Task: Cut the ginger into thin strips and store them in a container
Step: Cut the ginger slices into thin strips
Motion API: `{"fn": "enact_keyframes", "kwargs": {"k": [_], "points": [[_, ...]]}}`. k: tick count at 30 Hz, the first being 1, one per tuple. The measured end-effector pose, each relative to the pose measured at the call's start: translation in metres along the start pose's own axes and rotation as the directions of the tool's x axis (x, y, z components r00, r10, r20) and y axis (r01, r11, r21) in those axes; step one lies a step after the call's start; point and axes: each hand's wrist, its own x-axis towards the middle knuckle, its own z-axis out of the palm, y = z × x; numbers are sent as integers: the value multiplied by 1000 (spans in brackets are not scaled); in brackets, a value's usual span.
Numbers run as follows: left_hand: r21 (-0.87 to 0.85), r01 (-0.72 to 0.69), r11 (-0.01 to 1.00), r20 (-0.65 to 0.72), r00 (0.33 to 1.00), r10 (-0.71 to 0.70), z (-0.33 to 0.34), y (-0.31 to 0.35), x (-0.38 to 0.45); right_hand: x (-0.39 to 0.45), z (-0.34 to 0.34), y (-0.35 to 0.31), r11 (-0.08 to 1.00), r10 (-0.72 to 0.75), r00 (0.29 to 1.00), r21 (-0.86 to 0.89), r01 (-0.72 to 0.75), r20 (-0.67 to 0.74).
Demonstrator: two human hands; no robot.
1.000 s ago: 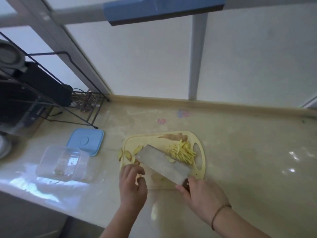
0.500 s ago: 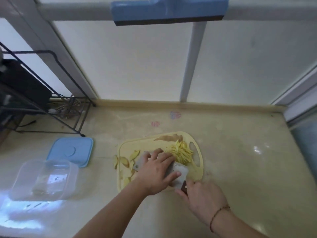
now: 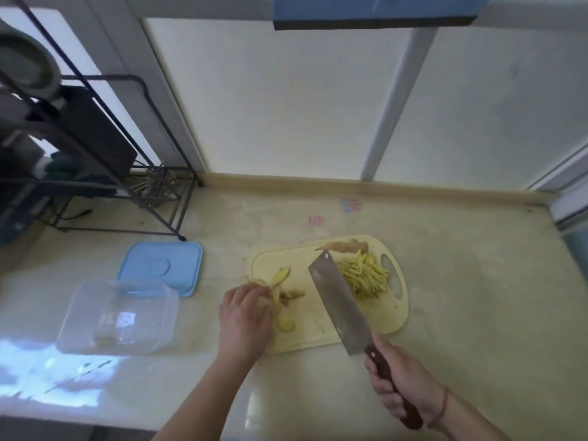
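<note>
Lifting off the steel cleaver (image 3: pixel 338 302) it pressed half a second ago, the left hand (image 3: pixel 245 316) now gathers pale ginger slices (image 3: pixel 280 292) at the yellow plastic cutting board's (image 3: pixel 318 340) left edge; the right hand (image 3: pixel 401 388) grips the handle. Yellow ginger strips (image 3: pixel 364 276) wait by the board's right edge, uncollected.

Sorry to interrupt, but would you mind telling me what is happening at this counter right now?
A person is cutting ginger on a yellow cutting board. The right hand grips a cleaver raised over the board, beside a pile of ginger strips. The left hand gathers ginger slices at the board's left edge. A clear container stands open to the left, its blue lid lying behind it.
</note>
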Motion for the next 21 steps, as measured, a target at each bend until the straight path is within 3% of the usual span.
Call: {"fn": "enact_keyframes", "kwargs": {"k": [6, 12, 17, 21], "points": [[90, -72, 993, 36, 997, 69, 3, -4, -6, 10, -12, -5, 994, -25, 998, 104, 31, -55], [86, 16, 996, 12, 1000, -17, 7, 8, 19, 13, -6, -6, 999, -40, 997, 17, 41, -66], [248, -87, 965, 223, 974, 31, 7, 20, 58, 15, -8, -5, 998, -55, 996, -22, 53, -74], [244, 39, 969, 270, 957, -107, 9, 32, 69, 16, -10, -5, 997, -63, 996, -40, 61, -62]]}}
